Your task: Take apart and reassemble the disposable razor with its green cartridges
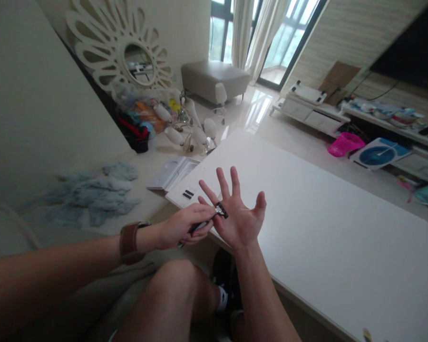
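My left hand is closed around a small black and silver tool that looks like a nail clipper. Its tip sits at the little finger of my right hand. My right hand is held up, palm towards me, with its fingers spread and nothing in it. Both hands hover over the near left corner of a white table. A brown watch strap wraps my left wrist. My bare knee is below the hands.
A small white card with black marks lies on the table corner. An open white box and blue cloth lie on the floor to the left. Lamp parts, a pink basket and a grey ottoman stand beyond.
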The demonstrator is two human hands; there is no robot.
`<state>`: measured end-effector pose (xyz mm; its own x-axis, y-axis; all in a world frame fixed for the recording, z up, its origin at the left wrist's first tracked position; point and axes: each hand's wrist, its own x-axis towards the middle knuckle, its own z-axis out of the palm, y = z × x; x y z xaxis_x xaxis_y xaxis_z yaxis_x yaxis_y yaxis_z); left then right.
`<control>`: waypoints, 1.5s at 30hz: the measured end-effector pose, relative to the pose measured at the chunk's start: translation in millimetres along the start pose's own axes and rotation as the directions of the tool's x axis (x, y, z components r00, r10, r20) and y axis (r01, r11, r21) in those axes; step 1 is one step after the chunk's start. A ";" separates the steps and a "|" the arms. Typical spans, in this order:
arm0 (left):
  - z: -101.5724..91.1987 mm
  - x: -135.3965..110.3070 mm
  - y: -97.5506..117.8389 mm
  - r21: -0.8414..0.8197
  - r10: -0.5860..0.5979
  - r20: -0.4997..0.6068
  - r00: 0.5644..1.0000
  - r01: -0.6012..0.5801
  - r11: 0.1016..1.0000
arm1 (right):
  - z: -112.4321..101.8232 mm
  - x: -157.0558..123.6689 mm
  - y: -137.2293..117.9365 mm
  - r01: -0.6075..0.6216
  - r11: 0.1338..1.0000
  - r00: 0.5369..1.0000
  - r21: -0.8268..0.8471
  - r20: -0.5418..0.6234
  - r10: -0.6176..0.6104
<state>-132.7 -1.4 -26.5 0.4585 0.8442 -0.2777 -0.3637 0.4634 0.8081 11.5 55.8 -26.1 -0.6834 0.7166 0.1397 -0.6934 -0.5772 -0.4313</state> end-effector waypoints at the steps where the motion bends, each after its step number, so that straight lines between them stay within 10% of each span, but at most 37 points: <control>1: -0.1 -0.1 0.0 0.009 -0.004 -0.009 1.000 0.004 1.000 | 0.2 -0.3 -0.3 -0.002 1.000 1.000 -0.004 -0.001 0.002; 45: 0.6 -0.4 -1.0 0.067 -0.017 -0.063 0.998 0.021 0.998 | 1.2 -0.8 -0.5 -0.019 0.999 0.997 -0.031 -0.071 0.017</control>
<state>-132.1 -2.4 -26.9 0.4123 0.8516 -0.3238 -0.2992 0.4622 0.8348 12.1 55.1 -24.9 -0.6769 0.7328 0.0690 -0.6730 -0.5782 -0.4612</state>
